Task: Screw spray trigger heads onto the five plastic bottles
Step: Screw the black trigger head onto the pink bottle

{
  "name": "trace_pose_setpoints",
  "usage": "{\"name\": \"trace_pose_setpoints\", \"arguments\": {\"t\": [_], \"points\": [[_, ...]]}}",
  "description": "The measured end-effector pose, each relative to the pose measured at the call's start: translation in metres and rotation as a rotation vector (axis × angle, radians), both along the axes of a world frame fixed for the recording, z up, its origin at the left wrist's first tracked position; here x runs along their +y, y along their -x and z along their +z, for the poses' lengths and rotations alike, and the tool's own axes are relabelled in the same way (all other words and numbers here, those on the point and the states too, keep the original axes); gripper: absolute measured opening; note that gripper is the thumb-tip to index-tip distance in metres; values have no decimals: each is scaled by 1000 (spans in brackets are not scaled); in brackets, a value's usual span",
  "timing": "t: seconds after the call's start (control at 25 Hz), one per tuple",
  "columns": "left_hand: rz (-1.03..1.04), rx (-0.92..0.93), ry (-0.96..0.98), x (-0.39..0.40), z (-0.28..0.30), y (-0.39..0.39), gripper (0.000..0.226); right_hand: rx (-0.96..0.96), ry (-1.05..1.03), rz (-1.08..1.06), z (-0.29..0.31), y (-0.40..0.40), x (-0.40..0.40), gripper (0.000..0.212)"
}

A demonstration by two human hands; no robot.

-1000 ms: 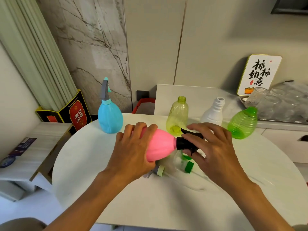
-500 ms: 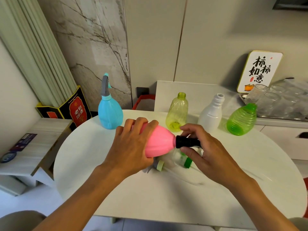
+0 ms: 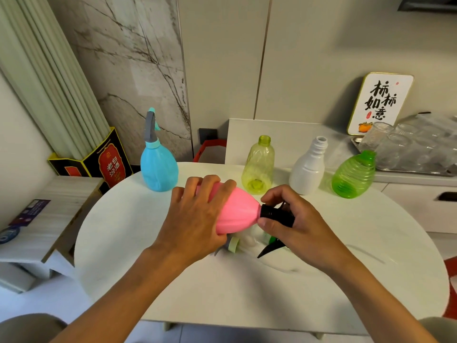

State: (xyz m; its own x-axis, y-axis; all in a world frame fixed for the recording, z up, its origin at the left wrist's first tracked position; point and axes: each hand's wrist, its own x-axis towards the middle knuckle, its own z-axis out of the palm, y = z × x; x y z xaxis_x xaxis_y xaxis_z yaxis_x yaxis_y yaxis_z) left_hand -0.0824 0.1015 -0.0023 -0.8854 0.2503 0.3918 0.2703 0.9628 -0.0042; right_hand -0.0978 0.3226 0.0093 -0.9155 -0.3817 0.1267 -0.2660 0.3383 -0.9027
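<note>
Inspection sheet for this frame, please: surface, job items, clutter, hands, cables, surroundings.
Surface: round white table.
Job's things: blue bottle upright with head on; pink bottle held sideways, black spray head at its neck; yellow bottle, white bottle and green bottle bare-necked; loose spray heads under the hands.
Clutter: nothing seen.
Hands: left hand grips the pink bottle; right hand grips the black spray head.
Cables: nothing seen.
Surroundings: sign, glasses, side bench.

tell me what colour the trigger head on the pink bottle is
Black trigger head, gripped by the right hand; head view.
</note>
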Motion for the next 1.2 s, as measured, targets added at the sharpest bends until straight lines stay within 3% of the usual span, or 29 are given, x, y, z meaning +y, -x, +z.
{"name": "trace_pose_setpoints", "arguments": {"t": [0.16, 0.28, 0.52, 0.6, 0.68, 0.8, 0.92, 1.0, 1.2], "points": [[-35, 45, 10, -1, -1, 0, 106, -281, 80, -91, 7, 2, 3, 20], [-69, 76, -14, -2, -2, 0, 103, -535, 155, -24, 13, 7, 10, 26], [-62, -16, -171, 2, -1, -1, 99, -739, 218, 69, 8, 5, 11, 44], [-67, -61, -203, 2, -4, -2, 100, -655, 186, 29, 6, 6, 12, 39], [-69, -146, -275, 3, -8, -1, 101, -432, 149, -147, 2, 9, 10, 34], [-42, -235, -367, 3, -12, 3, 104, -141, 270, -296, 3, 14, 5, 48], [18, -241, -323, -1, -15, 7, 105, -108, 412, -98, 11, 15, 13, 56], [52, -227, -289, -2, -16, 7, 105, -97, 362, -48, 17, 13, 17, 45], [41, -104, -157, 1, -16, 5, 105, -80, 258, -326, 13, 8, 10, 41]]}}
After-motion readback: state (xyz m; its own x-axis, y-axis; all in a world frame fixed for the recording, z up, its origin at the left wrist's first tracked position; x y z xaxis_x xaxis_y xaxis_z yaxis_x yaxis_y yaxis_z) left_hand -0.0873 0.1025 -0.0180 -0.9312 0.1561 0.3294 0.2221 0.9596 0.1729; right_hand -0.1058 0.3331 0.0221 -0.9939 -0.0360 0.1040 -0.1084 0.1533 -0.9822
